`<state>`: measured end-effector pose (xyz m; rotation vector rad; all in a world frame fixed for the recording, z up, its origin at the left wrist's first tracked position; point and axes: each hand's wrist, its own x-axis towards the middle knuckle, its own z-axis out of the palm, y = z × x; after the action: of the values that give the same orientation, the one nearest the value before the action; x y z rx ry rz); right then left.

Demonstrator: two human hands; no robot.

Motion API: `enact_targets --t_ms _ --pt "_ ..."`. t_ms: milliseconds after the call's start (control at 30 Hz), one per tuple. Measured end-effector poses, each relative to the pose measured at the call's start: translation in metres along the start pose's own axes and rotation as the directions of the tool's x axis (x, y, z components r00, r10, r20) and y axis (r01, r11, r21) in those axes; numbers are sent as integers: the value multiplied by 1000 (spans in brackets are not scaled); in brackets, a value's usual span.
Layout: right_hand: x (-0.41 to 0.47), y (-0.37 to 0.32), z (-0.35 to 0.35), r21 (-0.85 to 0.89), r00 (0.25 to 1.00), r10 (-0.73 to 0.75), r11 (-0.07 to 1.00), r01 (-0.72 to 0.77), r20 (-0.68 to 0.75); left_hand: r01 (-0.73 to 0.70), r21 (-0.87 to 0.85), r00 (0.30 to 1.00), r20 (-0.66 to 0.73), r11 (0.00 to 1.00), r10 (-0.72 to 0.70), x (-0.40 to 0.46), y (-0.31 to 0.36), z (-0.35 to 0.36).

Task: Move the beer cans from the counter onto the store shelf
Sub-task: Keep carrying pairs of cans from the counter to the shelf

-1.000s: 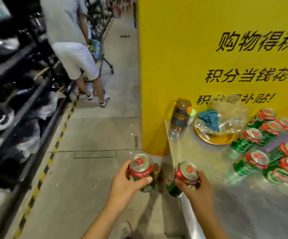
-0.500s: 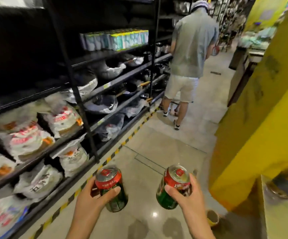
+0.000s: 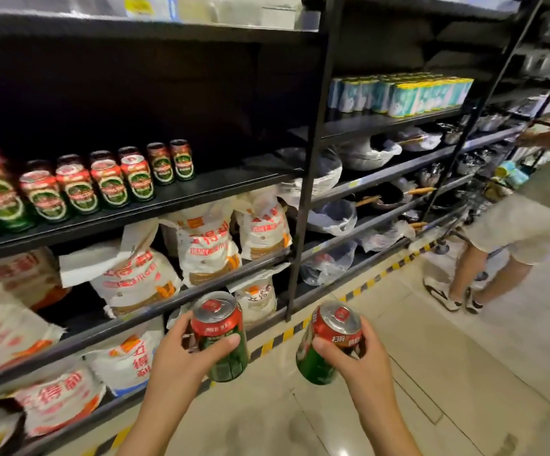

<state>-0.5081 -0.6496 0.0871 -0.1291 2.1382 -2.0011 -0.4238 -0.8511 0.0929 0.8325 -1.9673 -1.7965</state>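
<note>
Turned further toward the black store shelf (image 3: pixel 221 184) since half a second ago, with the yellow wall and steel table now out of view. Left hand (image 3: pixel 181 353) wrapped round one upright green-and-red beer can (image 3: pixel 221 337); right hand (image 3: pixel 359 353) gripping a second can (image 3: pixel 329 340), tilted slightly left. Both carried low, over the floor, well below the shelf board. Row of matching cans (image 3: pixel 109 182) already standing at shelf left, with bare board to their right, apparently free for placing. White flour sacks (image 3: pixel 142 278) on the tiers beneath. Bystander's legs (image 3: pixel 477 274) at far right. Next step, by judgement: lift and set down beside the row.
</note>
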Motion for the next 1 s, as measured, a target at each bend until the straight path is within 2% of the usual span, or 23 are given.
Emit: enact_targets --t_ms 167,633,867,1000 --pt "64 -9 41 -22 995 -2 1000 4 100 7 -50 997 -80 999 -11 49 8 -6" --pt "303 -40 137 -22 932 -64 997 77 356 -20 -1 946 -323 1000 19 241 43 4" --pt "367 -47 189 -40 888 -56 996 84 457 26 -21 883 -468 999 -33 297 42 -13" --pt "392 -47 224 -75 871 -49 992 98 489 42 -41 866 -497 998 -57 330 43 -26"
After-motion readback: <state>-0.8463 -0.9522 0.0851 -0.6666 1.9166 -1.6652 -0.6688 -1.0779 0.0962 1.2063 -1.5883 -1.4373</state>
